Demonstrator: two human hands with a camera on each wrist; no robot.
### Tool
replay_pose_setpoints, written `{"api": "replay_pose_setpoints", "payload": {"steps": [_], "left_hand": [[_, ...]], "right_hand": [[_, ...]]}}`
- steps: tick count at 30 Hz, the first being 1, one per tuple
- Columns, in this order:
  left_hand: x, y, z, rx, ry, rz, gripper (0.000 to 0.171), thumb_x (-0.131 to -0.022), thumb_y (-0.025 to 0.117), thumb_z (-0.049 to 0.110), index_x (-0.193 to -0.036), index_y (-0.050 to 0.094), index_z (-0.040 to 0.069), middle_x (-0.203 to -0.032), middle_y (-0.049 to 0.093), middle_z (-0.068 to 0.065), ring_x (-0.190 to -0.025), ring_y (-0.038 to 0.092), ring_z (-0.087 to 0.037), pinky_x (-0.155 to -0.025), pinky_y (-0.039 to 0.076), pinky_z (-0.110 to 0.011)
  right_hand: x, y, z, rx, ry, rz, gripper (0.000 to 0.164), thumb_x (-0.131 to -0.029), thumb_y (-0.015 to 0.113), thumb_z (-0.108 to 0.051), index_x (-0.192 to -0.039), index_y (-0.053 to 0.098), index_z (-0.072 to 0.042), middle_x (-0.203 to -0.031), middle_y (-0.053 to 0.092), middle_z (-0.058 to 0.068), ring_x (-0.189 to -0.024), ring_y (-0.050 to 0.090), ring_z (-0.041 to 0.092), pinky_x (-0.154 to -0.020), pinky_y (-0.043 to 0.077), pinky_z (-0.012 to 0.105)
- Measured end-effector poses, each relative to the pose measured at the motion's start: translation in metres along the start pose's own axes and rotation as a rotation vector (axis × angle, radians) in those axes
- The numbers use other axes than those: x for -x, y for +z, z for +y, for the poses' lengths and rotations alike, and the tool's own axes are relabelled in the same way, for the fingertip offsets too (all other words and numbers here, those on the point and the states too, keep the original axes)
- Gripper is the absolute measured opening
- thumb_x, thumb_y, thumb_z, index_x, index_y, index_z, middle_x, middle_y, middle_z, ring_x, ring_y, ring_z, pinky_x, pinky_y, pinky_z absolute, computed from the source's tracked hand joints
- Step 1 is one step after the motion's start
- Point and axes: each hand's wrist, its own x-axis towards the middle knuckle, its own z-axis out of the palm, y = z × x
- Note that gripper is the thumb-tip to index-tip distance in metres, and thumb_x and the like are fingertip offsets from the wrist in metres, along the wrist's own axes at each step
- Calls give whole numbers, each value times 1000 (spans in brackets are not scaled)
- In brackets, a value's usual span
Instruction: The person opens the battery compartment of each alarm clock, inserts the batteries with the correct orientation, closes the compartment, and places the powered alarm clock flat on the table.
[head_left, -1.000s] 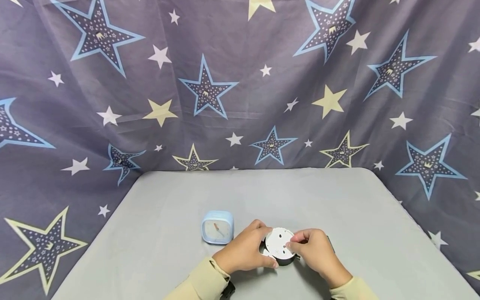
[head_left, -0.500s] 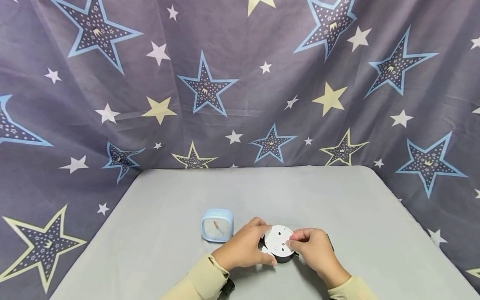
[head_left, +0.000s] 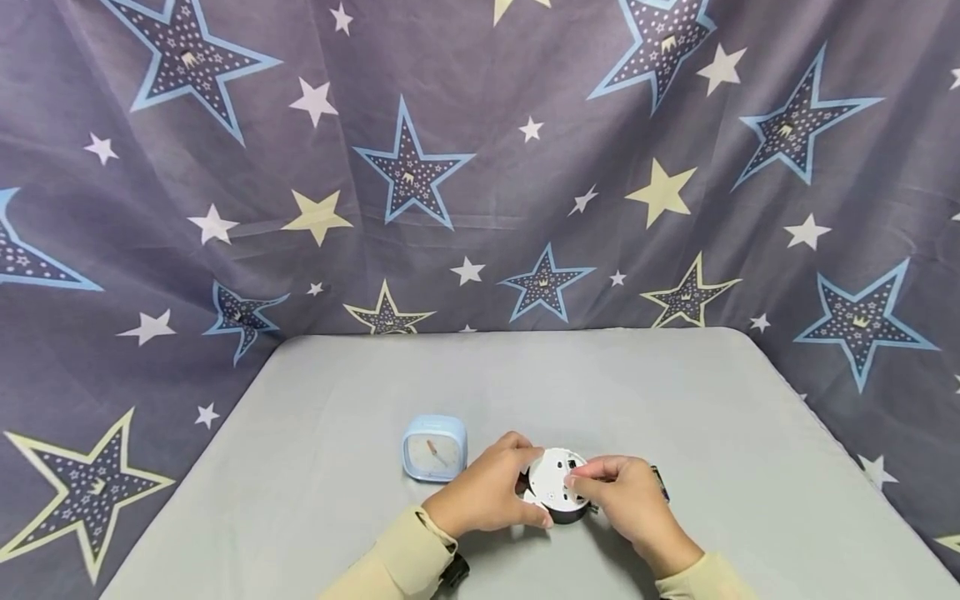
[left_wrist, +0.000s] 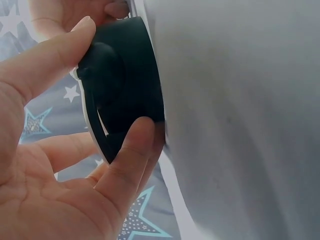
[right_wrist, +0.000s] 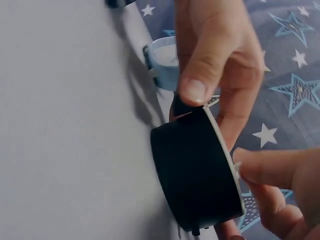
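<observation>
A round alarm clock (head_left: pixel 546 473), dark-sided with a white back, lies back up on the grey table. My left hand (head_left: pixel 489 492) grips it from the left, thumb on the near side and fingers on the far side. In the left wrist view, the clock's dark side (left_wrist: pixel 132 75) stands between thumb and fingers, close to the table. My right hand (head_left: pixel 630 496) pinches a small white battery cover (right_wrist: pixel 237 169) at the back's right part, mostly hidden by the fingertips. Dark gaps show in the white back beside those fingers. Small feet (right_wrist: pixel 196 231) stick out of the rim.
A light blue square clock (head_left: pixel 435 448) stands upright just left of my left hand. The grey table (head_left: pixel 360 383) reaches back to a purple-grey curtain (head_left: pixel 480 275) printed with stars, which also hangs along both sides.
Dark gaps have appeared in the clock's white back as my right fingertips shift slightly left with the cover. My left hand keeps its grip; the head view has tilted slightly.
</observation>
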Motion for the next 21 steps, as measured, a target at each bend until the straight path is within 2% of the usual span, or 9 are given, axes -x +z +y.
{"api": "replay_pose_setpoints", "payload": {"steps": [4,7,10,15,21], "left_hand": [[0,-1,0,-2,13,6,79,-62,87,38,-131,57,12,-116,51,0,-90,51,-4,-78,44,-16],[-1,0,0,-21,16,9,82,-62,87,40,-132,56,12,-117,52,1,-93,51,-6,-80,43,-17],[-1,1,-1,-40,22,14,85,-62,86,43,-134,55,10,-119,52,1,-96,51,-6,-83,43,-18],[-2,0,-1,-57,17,19,88,-62,85,45,-135,53,7,-121,52,2,-102,52,-8,-89,44,-21],[-1,-1,-1,-58,12,12,88,-63,85,46,-135,53,7,-121,52,1,-100,52,-8,-87,44,-21]], "right_hand": [[1,4,1,99,-58,26,10,-67,82,-18,-67,73,-17,-92,66,-1,-85,55,12,-70,43,24],[2,4,2,141,-69,46,11,-66,82,-18,-65,71,-19,-91,63,-2,-80,54,11,-66,42,23],[1,2,2,159,-70,53,13,-66,82,-20,-68,69,-19,-82,63,-1,-70,52,12,-59,42,24],[-2,-3,1,228,-110,96,24,-67,83,-28,-82,66,-19,-77,64,-2,-58,51,11,-51,40,26],[-1,-6,2,375,-174,137,20,-70,81,-31,-86,69,-26,-88,63,-4,-66,53,8,-58,40,27]]}}
